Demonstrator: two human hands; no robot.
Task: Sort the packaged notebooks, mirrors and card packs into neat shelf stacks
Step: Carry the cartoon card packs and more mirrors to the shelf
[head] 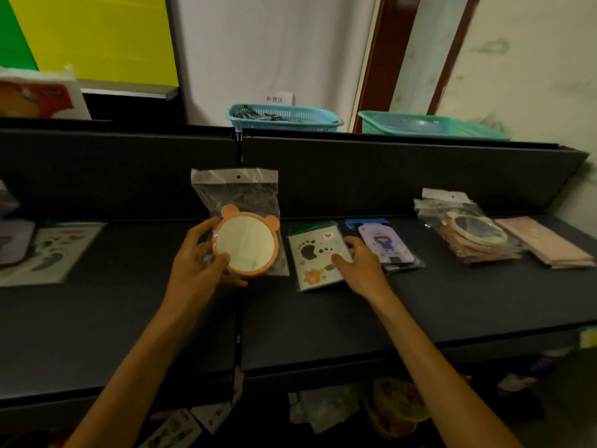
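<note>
Left hand (201,257) holds an orange bear-eared mirror (246,243) in its clear bag, lifted above the dark shelf (129,312). The thumb lies across the mirror's face at about 8 o'clock of the rim; the other fingers curl around the rim at 9 o'clock and behind the bag. The mirror stands nearly upright, with the bag's header at 12 o'clock.

Right hand (358,263) rests on a paw-print notebook (315,255) lying flat on the shelf, at 3 o'clock of the mirror. The thumb presses the cover near its right-hand middle; the fingers are spread over the notebook's right edge, tips touching it. Whether they reach under that edge cannot be told.

Touching the notebook at its 3 o'clock lies a stack of purple card packs (386,244). Further along at 3 o'clock lies a stack of bagged mirrors (475,234), then a pink stack (549,242).
</note>
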